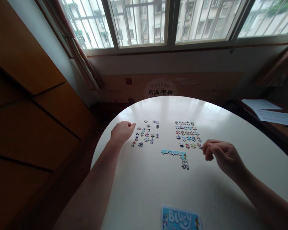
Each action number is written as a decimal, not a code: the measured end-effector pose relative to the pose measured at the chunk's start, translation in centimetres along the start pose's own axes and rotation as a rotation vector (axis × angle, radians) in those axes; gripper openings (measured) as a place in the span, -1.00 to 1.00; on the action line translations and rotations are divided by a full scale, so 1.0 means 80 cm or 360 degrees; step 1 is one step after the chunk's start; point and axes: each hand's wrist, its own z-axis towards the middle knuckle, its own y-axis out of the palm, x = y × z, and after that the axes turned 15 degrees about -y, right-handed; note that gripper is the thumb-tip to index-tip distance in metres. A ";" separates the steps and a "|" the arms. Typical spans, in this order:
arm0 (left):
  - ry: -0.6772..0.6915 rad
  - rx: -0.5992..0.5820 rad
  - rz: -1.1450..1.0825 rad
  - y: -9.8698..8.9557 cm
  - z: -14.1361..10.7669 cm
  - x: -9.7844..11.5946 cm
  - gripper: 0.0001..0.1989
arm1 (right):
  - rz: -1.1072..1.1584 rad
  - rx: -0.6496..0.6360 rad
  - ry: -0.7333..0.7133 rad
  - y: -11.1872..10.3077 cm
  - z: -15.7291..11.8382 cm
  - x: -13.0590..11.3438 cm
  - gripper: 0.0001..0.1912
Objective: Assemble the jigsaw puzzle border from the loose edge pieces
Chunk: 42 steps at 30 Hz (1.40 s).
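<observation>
My left hand (122, 131) rests closed on the table, its inner fingers hidden behind the back of the hand. Just right of it lies a loose group of jigsaw pieces (147, 134). My right hand (222, 154) is curled with thumb against fingers; anything inside is hidden. Its fingertips are close to the lower right corner of a second group of jigsaw pieces (187, 132), set out in rows. Between the hands, nearer to me, several joined pieces form an L-shaped puzzle section (174, 153) with a light blue edge.
The white table (139, 191) has a rounded far edge. A blue card or box marked "BLUEY" (181, 218) lies at the near edge of view. Papers (273, 113) lie on a darker surface at right. Wooden cabinets (26, 127) stand left; barred windows (144, 22) are beyond.
</observation>
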 end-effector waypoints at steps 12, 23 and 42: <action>0.0038 -0.0165 0.0312 -0.003 -0.007 -0.004 -0.69 | -0.0178 -0.0018 -0.0083 0.003 -0.002 -0.002 -0.46; 0.0418 -0.0473 0.0382 -0.018 -0.030 -0.002 -0.83 | -0.0225 -0.0048 -0.0145 0.003 0.000 -0.003 -0.46; 0.0598 -0.0513 0.0674 -0.009 -0.028 0.011 -0.75 | -0.0211 -0.0010 -0.0191 0.005 0.008 -0.005 -0.47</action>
